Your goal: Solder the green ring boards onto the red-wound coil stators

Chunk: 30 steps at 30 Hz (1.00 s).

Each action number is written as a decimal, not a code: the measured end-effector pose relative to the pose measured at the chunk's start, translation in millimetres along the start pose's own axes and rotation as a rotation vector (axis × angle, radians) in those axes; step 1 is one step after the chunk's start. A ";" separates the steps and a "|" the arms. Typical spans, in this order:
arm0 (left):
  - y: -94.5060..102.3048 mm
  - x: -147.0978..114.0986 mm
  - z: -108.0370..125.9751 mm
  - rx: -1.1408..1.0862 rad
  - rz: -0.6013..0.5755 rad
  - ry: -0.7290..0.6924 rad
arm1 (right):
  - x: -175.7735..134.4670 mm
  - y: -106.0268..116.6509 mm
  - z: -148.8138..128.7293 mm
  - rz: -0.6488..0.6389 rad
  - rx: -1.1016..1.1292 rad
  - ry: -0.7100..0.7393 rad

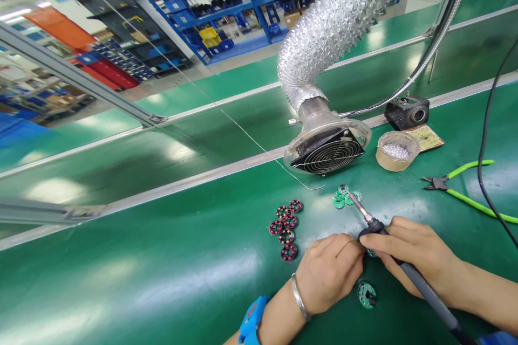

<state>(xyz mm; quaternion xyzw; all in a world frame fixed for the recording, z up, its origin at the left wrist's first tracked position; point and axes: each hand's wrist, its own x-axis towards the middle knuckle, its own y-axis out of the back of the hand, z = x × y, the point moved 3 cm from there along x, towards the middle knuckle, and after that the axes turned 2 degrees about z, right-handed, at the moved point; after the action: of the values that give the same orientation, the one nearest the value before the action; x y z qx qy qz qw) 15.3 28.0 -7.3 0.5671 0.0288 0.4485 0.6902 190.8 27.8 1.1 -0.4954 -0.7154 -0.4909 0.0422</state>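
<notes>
My right hand (421, 259) is closed round the handle of a soldering iron (418, 280). The iron's metal tip points up and left, towards a small pile of green circuit boards (339, 200). Close against it, my left hand (334, 267) has its fingers curled together. A sliver of a round green circuit board (371, 252) shows between the two hands at my left fingertips; most of it is hidden. Just below the hands, another round circuit board (366, 295) with a black part lies on the green table. Several red-and-black wound motor stators (288, 252) lie left of my hands.
A fume extractor hood (327, 145) on a silver duct hangs over the table. Behind my right hand are a round tub of silvery bits (397, 151), a sponge tray (426, 138), a black iron holder (407, 113) and green-handled cutters (465, 188). A solder wire (259, 145) hangs down.
</notes>
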 end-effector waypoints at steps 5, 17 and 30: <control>0.9 2.9 2.1 -0.253 0.005 0.148 | -1.3 -3.4 2.1 -0.012 0.029 -0.012; -16.5 0.6 -5.8 -0.911 -0.181 0.911 | 1.5 3.1 -3.1 -0.046 0.053 0.155; -15.2 -1.6 -5.1 -0.821 -0.171 0.857 | 3.8 14.3 -6.7 0.013 0.105 0.107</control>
<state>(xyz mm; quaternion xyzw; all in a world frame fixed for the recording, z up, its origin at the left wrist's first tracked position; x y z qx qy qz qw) 20.5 31.5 -22.1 0.0186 0.1743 0.5546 0.8134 196.7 25.7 16.1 -0.4701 -0.7337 -0.4783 0.1092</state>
